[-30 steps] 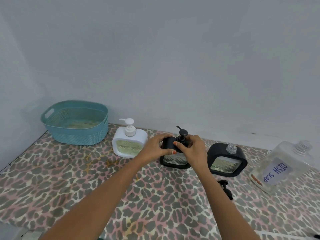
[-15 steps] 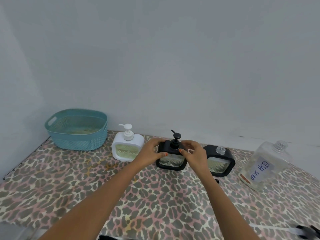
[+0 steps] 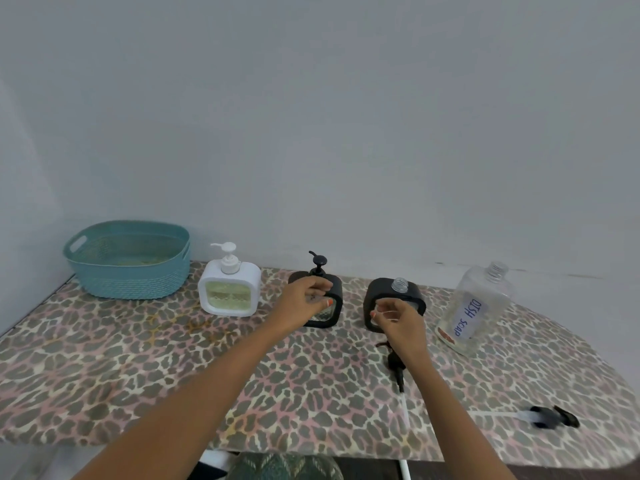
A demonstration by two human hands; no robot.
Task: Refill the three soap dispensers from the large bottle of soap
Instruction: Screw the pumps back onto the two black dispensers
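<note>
Three dispensers stand in a row by the wall. The white dispenser (image 3: 230, 292) has its pump on and greenish soap inside. My left hand (image 3: 306, 301) grips the front of the middle black dispenser (image 3: 335, 299), whose black pump is fitted. The right black dispenser (image 3: 384, 292) has a bare threaded neck. My right hand (image 3: 394, 317) hovers just in front of it, fingers loosely curled and holding nothing. Its black pump (image 3: 396, 366) lies on the table, partly under my right forearm. The large clear "DISH SOAP" bottle (image 3: 479, 306) stands uncapped at the right.
A teal basket (image 3: 128, 261) sits at the back left corner. Another black pump with a white tube (image 3: 550, 416) lies near the table's front right edge. The leopard-print table (image 3: 121, 362) ends at a curved edge on the right, with the wall close behind.
My right hand has let go of the middle dispenser's pump and moved right, in front of the open black dispenser. My left hand stays on the middle dispenser.
</note>
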